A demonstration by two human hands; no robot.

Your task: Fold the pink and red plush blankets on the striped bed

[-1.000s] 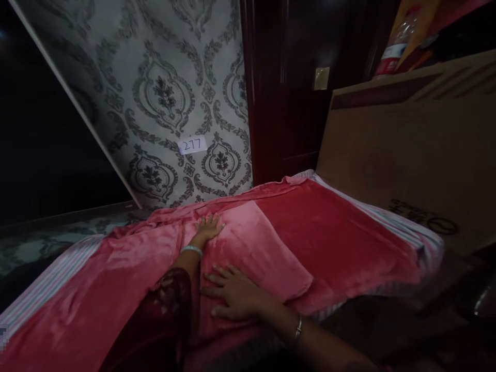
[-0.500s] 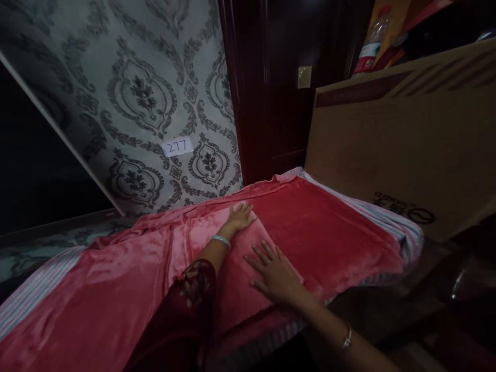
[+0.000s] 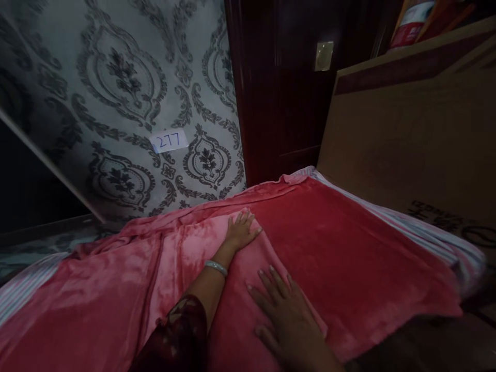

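Note:
A red plush blanket point(image 3: 349, 248) lies spread over a striped sheet point(image 3: 418, 222), with a lighter pink section folded back across its middle. My left hand point(image 3: 241, 232) rests flat near the far corner of this folded section, fingers spread, a bangle on the wrist. Closer to me, my right hand point(image 3: 289, 310) lies on the same fold near its right edge, fingers stretched out and apart. Neither hand grips the cloth. To the left, more of the blanket runs in creases toward the near edge.
Patterned wallpaper point(image 3: 127, 72) with a paper label point(image 3: 169, 140) marked 277 rises behind the blanket. A dark red door or panel point(image 3: 279, 93) stands beside it. On the right is a large cardboard box point(image 3: 406, 124), with a bottle point(image 3: 413, 23) showing above it.
The view has come closer and shifted. My right hand has moved toward me along the fold's edge, while my left hand stays near the far corner.

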